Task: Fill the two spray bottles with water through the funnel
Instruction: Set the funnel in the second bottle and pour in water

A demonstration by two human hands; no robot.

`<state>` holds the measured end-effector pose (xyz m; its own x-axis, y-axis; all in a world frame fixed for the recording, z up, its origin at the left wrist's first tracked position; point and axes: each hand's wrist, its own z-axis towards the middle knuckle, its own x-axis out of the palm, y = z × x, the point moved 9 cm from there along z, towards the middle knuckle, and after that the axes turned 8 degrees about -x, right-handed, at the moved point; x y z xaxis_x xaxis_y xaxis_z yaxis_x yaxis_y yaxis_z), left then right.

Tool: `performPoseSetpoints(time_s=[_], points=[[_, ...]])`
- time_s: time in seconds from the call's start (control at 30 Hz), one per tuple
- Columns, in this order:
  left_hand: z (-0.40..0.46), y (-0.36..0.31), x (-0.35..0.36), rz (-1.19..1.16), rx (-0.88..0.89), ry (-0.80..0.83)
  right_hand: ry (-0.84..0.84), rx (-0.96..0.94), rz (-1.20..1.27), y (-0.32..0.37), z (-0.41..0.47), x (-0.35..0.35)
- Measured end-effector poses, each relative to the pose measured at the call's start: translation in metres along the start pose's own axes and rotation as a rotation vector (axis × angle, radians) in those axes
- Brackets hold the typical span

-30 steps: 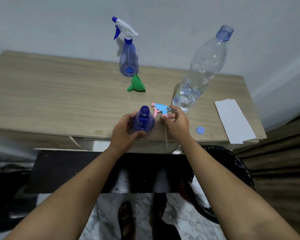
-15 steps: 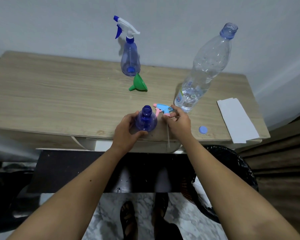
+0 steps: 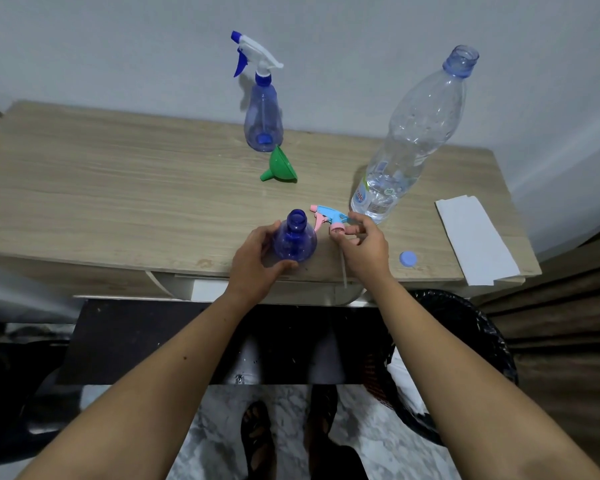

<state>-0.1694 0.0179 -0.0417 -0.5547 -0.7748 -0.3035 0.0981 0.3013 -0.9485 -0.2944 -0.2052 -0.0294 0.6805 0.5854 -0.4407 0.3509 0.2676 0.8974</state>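
A dark blue spray bottle stands uncapped near the table's front edge, and my left hand grips its body. Right beside it lies its pink and light blue trigger head, with its thin dip tube trailing toward the edge; my right hand pinches the pink collar. A second, paler spray bottle with a white and blue trigger stands capped at the back. The green funnel lies on its side in front of it. A large clear water bottle, open and holding a little water, stands at the right.
The wooden table carries a blue bottle cap near the front right edge and folded white paper at the far right. A black-lined bin stands below the right corner. A grey wall backs the table.
The hands and objects have stayed in place; only my head view has shifted slightly. My right fingers have loosened a little around the trigger head's collar.
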Motion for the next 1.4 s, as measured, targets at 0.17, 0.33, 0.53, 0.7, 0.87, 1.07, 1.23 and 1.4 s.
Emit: performPoseSetpoints(time_s=[0.17,0.33,0.53,0.7,0.87,1.07,1.23,1.4], points=[[-0.001,0.0,-0.001,-0.013,-0.009,-0.014,-0.074,-0.055,0.018,0.013,-0.005,-0.014],[-0.001,-0.002,-0.001,0.007,0.01,-0.007,0.001,-0.104,0.141,0.045,0.011,0.004],[0.002,0.001,0.0,0.034,0.002,-0.002,0.138,-0.144,0.195,0.075,0.052,0.049],[0.003,0.007,-0.001,0.045,0.005,-0.009,0.165,-0.193,0.098,0.077,0.087,0.078],[0.003,0.01,-0.001,0.021,0.007,-0.03,0.187,-0.219,0.008,0.071,0.108,0.104],[0.002,0.009,-0.001,0.026,0.005,-0.049,0.161,-0.276,-0.073,0.072,0.114,0.109],[-0.001,0.005,-0.002,0.03,0.009,-0.062,0.161,-0.292,-0.074,0.088,0.101,0.09],[-0.002,0.003,-0.001,0.029,-0.02,-0.047,0.147,-0.349,-0.052,0.114,0.074,0.049]])
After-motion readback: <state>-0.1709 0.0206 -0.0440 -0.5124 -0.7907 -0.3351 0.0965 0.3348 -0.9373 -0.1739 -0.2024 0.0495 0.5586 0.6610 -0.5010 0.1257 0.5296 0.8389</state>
